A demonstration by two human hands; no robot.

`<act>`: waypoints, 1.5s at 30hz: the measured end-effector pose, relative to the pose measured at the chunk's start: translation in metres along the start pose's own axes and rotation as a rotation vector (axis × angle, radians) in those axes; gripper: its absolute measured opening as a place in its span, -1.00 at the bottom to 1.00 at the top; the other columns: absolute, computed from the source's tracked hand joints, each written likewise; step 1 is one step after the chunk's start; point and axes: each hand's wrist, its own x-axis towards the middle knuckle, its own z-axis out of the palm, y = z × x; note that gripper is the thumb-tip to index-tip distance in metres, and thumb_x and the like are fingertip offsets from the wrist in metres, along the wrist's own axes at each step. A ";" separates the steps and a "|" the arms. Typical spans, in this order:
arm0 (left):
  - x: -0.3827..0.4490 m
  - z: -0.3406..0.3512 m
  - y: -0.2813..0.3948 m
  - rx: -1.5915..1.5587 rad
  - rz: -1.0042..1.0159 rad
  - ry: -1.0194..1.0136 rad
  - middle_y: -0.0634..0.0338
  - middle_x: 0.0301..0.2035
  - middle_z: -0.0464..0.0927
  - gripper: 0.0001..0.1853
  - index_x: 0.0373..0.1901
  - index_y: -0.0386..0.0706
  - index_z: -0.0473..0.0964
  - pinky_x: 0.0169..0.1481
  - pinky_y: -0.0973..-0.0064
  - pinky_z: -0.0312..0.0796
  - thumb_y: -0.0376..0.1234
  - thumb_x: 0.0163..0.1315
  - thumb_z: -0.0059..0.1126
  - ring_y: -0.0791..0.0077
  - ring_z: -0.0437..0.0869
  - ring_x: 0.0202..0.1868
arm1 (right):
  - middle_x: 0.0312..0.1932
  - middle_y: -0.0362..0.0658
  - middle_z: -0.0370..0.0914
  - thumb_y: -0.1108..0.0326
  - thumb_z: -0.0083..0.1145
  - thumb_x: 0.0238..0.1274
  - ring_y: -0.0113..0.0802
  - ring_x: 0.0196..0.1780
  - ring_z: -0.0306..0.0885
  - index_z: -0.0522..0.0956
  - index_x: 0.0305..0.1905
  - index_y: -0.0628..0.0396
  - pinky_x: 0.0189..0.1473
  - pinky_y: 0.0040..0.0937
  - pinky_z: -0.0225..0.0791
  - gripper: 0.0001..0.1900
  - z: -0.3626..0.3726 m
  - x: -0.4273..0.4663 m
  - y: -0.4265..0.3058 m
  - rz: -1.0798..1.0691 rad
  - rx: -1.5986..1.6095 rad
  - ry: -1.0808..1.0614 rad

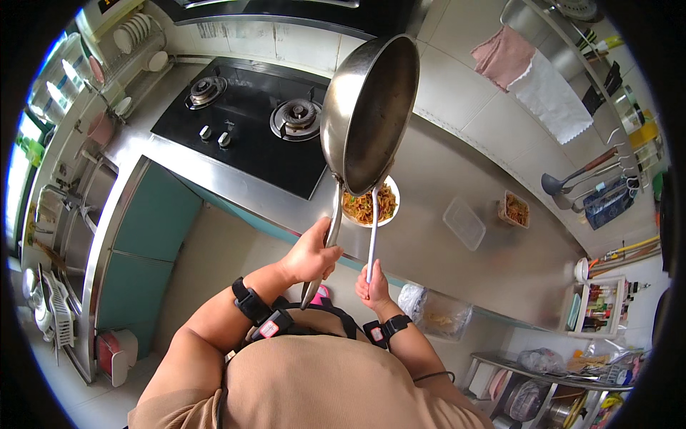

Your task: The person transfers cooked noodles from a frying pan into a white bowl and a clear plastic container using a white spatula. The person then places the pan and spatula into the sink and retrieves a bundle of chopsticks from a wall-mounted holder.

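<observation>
My left hand point(312, 253) grips the handle of a metal wok point(383, 107), which is tipped steeply on its side in the air. Its dark inside faces right and shows no food. My right hand point(373, 284) holds the pale handle of a utensil point(374, 230) that runs up to the wok's lower rim; its far end is hidden. Below the wok, a white plate or bowl point(395, 208) of stir-fried noodles point(360, 208) stands on the steel counter. Farther right are a clear plastic lid point(464, 223) and a clear container point(513, 209) with similar food.
A black gas hob point(246, 134) with two burners lies left of the wok. Cloths point(504, 59) and ladles point(557, 182) hang on the right wall. A spice rack point(597, 308) stands at the counter's right end, and a sink point(88, 198) is at the far left.
</observation>
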 end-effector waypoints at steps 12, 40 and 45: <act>-0.002 -0.019 -0.001 -0.067 0.026 -0.013 0.18 -0.62 0.37 -0.74 -0.10 -0.28 0.20 -0.63 0.50 0.31 -0.51 0.21 0.00 0.46 0.45 -0.72 | -0.86 -0.34 -0.03 -0.24 -0.35 0.42 -0.55 -0.84 -0.11 0.28 -0.48 -0.04 -0.79 -0.57 -0.12 -0.47 -0.008 -0.025 -0.031 0.064 0.152 -0.215; -0.008 -0.034 0.008 -0.153 0.045 0.000 0.20 -0.60 0.32 -0.70 -0.05 -0.28 0.22 -0.60 0.47 0.35 -0.51 0.19 -0.02 0.49 0.39 -0.70 | -0.72 -0.27 0.37 0.09 -0.03 0.40 -0.50 -0.67 0.36 0.39 -0.44 0.12 -0.63 -0.48 0.23 -0.64 -0.040 -0.053 -0.053 -0.506 -0.937 0.599; -0.007 -0.034 0.003 -0.045 0.039 0.047 0.21 -0.61 0.33 -0.75 -0.14 -0.26 0.22 -0.64 0.49 0.32 -0.52 0.16 -0.02 0.49 0.40 -0.72 | -0.41 -0.10 0.53 0.29 0.15 0.23 -0.21 -0.37 0.54 0.54 0.02 0.10 -0.36 -0.22 0.41 -0.71 -0.011 -0.056 -0.118 -1.190 -1.632 0.729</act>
